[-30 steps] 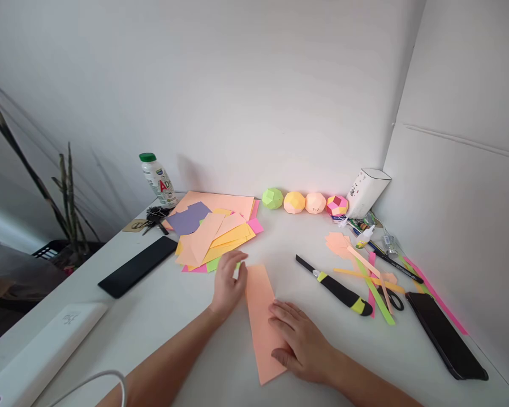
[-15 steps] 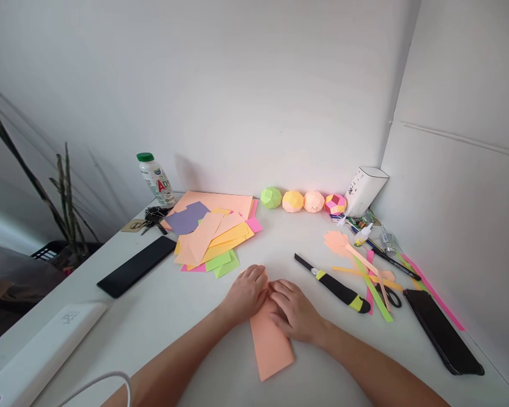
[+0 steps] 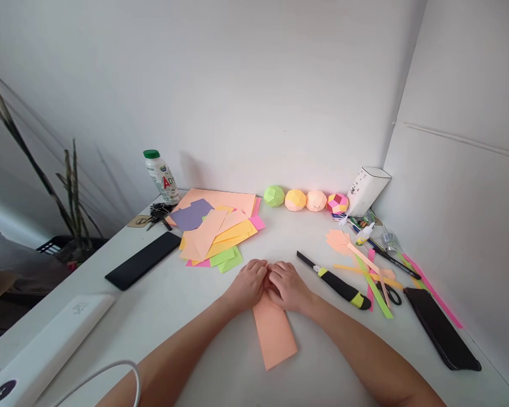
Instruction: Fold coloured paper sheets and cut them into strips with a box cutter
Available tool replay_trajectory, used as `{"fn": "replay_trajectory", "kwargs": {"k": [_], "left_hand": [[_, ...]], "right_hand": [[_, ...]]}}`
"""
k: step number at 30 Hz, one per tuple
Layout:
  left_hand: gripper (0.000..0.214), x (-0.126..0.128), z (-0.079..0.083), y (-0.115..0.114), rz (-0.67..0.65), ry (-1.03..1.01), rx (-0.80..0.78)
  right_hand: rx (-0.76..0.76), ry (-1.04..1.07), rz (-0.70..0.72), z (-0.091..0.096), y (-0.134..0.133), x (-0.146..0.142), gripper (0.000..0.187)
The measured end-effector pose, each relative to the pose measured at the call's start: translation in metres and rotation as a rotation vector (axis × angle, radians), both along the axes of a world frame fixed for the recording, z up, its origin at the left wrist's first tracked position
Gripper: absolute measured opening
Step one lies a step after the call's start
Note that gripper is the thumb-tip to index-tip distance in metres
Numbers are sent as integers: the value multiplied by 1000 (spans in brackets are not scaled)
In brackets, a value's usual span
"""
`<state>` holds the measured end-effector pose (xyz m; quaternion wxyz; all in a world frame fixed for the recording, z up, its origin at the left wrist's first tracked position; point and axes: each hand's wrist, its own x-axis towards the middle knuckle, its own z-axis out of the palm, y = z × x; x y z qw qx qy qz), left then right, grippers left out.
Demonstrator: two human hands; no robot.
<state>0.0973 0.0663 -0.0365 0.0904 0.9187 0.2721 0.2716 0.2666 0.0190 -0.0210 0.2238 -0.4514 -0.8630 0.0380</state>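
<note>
A strip of folded peach paper [image 3: 275, 336] lies on the white table, its near end uncovered. Both hands meet over its far end. The fingers of my left hand [image 3: 249, 282] are curled down on the paper's far left edge. My right hand [image 3: 289, 287] is beside it, fingers bent and pinching at the same far end, thumb tucked underneath. That far end is hidden beneath the fingers. To the right of my right hand lies a black and lime utility knife [image 3: 339, 284] with its blade out.
Coloured paper sheets [image 3: 214, 234] are piled at the back left, near a bottle [image 3: 162, 178] and keys [image 3: 161, 212]. Paper polyhedra [image 3: 296, 200] line the wall. Paper strips [image 3: 375, 282], scissors [image 3: 392, 294] and a phone [image 3: 441, 330] lie right. A white power strip [image 3: 46, 350] sits left.
My right hand has moved away from me along the paper, up against my left hand. More of the near part of the paper shows. The camera view has shifted slightly.
</note>
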Motion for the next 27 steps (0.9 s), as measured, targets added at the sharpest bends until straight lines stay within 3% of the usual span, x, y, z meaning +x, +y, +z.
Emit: {"fn": "replay_trajectory", "kwargs": {"k": [6,17,27], "left_hand": [[28,-1,-4,1,16,52,13],[21,0,1,-4,49,124,-22],[38,0,6,-18,62,235,-11]], "right_hand": [[4,7,41,5,-36,5,5],[-71,-13,99,28,-143,19,9],[-61,72,126,26,-142,21,14]]}}
